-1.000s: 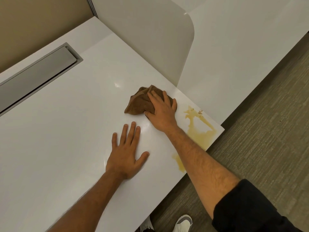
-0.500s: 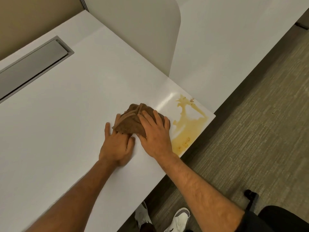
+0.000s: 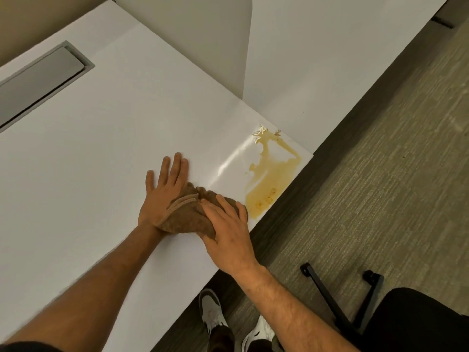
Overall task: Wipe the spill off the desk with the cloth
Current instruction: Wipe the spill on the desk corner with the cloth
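Observation:
A yellow-brown spill (image 3: 272,179) spreads over the near right corner of the white desk (image 3: 106,153), reaching its front edge. A bunched brown cloth (image 3: 185,217) lies on the desk just left of the spill. My right hand (image 3: 228,232) presses down on the cloth's right side with fingers curled over it. My left hand (image 3: 165,189) lies flat on the desk with fingers spread, and the cloth covers its thumb side. The cloth stands a little short of the spill.
A grey cable flap (image 3: 38,82) is set into the desk at the far left. A white divider panel (image 3: 203,41) stands behind, with another desk (image 3: 330,59) to its right. Carpet, my shoes (image 3: 213,316) and black chair legs (image 3: 337,298) lie below the desk edge.
My right hand has dragged the cloth toward me and leftward, from beside the divider to the front edge. The cloth now overlaps my left hand, which stayed flat on the desk.

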Available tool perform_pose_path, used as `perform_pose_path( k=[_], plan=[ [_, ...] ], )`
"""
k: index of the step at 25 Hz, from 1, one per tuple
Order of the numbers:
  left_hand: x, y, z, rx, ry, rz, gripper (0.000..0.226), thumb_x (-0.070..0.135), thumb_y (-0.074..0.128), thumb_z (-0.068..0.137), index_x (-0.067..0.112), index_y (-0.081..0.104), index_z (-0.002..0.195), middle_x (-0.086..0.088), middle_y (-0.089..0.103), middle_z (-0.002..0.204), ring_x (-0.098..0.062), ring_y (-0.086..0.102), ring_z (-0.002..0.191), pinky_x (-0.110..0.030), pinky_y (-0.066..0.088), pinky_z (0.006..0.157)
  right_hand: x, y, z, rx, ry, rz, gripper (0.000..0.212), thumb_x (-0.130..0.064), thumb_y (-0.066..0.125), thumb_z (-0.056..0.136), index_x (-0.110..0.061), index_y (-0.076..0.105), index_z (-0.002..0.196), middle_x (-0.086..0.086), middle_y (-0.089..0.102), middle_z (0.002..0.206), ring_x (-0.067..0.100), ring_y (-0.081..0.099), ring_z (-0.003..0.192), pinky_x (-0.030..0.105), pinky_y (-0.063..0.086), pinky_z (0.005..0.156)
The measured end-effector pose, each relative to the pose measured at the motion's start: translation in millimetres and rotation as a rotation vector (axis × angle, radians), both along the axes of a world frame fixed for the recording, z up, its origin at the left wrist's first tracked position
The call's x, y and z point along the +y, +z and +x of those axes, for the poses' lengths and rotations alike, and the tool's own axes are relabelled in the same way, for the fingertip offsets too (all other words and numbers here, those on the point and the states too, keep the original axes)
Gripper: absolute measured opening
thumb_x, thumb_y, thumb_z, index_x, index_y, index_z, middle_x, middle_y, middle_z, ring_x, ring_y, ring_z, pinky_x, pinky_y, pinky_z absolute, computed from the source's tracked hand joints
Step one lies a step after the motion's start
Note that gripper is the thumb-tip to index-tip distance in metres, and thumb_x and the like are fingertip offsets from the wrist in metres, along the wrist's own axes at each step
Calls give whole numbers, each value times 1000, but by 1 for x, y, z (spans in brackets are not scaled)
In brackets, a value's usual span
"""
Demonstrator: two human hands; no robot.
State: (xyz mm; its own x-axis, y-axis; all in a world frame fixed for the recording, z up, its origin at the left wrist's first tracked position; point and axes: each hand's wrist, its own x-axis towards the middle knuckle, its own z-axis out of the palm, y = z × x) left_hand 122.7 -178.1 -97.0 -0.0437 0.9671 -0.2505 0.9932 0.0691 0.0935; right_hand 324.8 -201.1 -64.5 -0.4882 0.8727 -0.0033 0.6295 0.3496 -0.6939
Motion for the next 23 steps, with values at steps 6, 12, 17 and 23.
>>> perform_pose_path(
  k=[6, 12, 17, 23],
  plan=[
    [1, 0, -1, -35, 34, -1, 76, 57, 9, 103, 20, -19, 163, 0, -27, 171, -29, -15, 162, -61, -2, 129, -15, 37, 19, 354, -96, -468, 30, -27, 65, 95, -35, 64, 124, -12, 72, 119, -6, 55, 120, 35, 49, 104],
    [-4, 3, 4, -162, 51, 94, 73, 48, 19, 104, 25, -8, 168, 3, -14, 177, -19, -17, 162, -60, -1, 129, 35, 73, 41, 511, -306, -396, 37, -32, 64, 94, -42, 59, 129, -19, 68, 118, -2, 62, 116, 12, 53, 89],
    [-5, 3, 3, -161, 55, 95, 74, 48, 19, 103, 24, -9, 168, 4, -17, 176, -19, -17, 162, -56, -5, 130, 47, 37, 44, -144, -232, -9, 64, -32, 66, 97, -21, 39, 153, -1, 42, 159, 28, 27, 151, 57, 28, 118],
    [-4, 3, 4, -135, 59, 84, 74, 49, 18, 104, 23, -10, 167, 3, -18, 175, -20, -17, 162, -55, -5, 130, 39, 3, 29, -414, -235, 53, 75, -57, 58, 87, -26, 37, 152, 5, 38, 161, 41, 22, 151, 68, 22, 115]
  ],
)
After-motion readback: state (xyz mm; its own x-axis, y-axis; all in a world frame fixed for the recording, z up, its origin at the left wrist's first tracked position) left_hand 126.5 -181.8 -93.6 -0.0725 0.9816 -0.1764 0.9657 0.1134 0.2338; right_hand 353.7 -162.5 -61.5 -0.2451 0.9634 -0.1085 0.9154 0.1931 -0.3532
